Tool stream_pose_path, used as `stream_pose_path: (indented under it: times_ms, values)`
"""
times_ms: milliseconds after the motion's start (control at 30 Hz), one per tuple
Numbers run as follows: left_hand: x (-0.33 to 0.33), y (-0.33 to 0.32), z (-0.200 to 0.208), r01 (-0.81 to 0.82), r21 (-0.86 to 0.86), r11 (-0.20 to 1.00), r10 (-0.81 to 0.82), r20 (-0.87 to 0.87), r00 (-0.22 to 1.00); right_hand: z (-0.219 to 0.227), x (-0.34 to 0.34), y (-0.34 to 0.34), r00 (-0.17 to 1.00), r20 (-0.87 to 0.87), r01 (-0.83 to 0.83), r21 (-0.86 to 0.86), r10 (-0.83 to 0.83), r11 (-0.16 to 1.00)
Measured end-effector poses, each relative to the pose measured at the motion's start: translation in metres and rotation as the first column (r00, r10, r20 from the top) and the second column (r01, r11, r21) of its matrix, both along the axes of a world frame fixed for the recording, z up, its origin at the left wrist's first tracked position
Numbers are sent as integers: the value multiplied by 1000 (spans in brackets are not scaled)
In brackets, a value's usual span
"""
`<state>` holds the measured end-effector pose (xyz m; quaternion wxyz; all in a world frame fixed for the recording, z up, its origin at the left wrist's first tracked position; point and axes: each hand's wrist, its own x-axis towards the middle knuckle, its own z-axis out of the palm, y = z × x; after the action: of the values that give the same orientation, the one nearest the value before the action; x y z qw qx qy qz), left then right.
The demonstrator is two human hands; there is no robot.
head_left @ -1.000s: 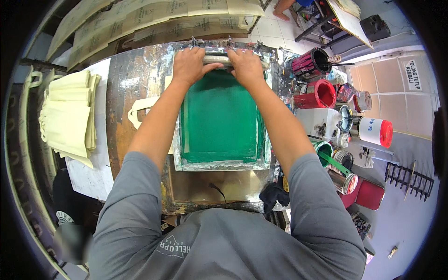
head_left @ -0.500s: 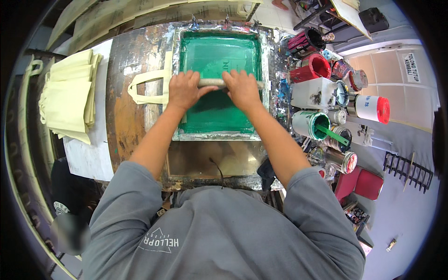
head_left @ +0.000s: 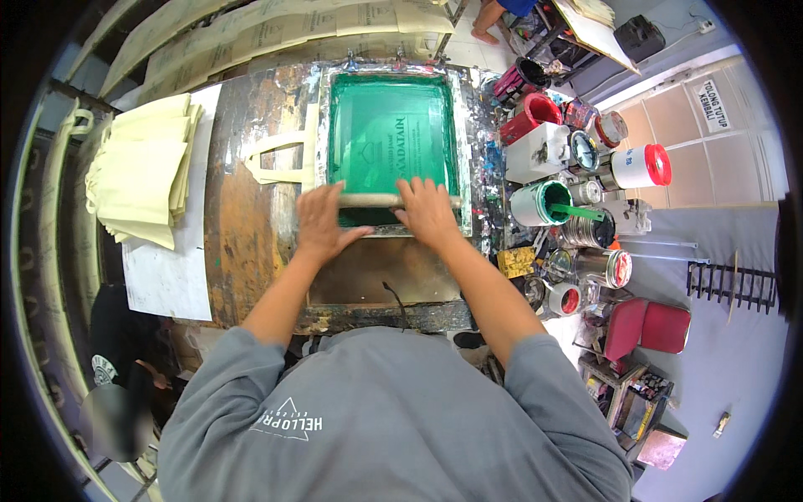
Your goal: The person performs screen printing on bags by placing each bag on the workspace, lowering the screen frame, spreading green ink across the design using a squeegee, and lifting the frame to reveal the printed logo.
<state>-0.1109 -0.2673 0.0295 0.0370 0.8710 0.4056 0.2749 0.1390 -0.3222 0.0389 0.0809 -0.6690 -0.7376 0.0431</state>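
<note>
Squeegee [head_left: 372, 201] with a pale, rounded bar lies crosswise at the person's end of the green screen [head_left: 351, 142], inside its smeared frame [head_left: 462, 125], on the stained table [head_left: 238, 238]. The left hand [head_left: 320, 224] is blurred, but its fingers appear curled over the bar's left part, the thumb stretched out on the person's side; the right hand [head_left: 429, 216] clasps the right part likewise, leaving the bar's right tip bare. The bar looks stiff and fairly light, probably wood; its lower edge is hidden. Green ink [head_left: 389, 96] would likely make it slippery low down, so the upper bar, taken evenly toward both ends, seems the best hold. The screen itself is probably taut and easily harmed by a hard corner, whereas the frame should bear handling. A pale bag [head_left: 310, 151], apparently soft and limp, shows its strap just left of the frame.
</note>
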Motion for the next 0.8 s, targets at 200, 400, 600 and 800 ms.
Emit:
stream_pose_path:
  times_ms: [200, 400, 600, 800]
  values:
    - [-68, -29, -51, -313, -370, 875, 238, -233, 943, -20, -11, -47, 996, -24, -84, 136, 89, 987]
    - [-72, -30, -38, -154, -635, 757, 340, 181, 923, 50, -9, -24, 999, -43, -17, 148, 24, 989]
    - [-11, 20, 91, 157, -550, 820, 397, 744, 537, 163, 14, 47, 998, 65, -24, 451, -6, 892]
    - [-9, 74, 5, -406, -467, 786, 542, 203, 815, 222, 39, 137, 999, 25, -33, 621, 23, 783]
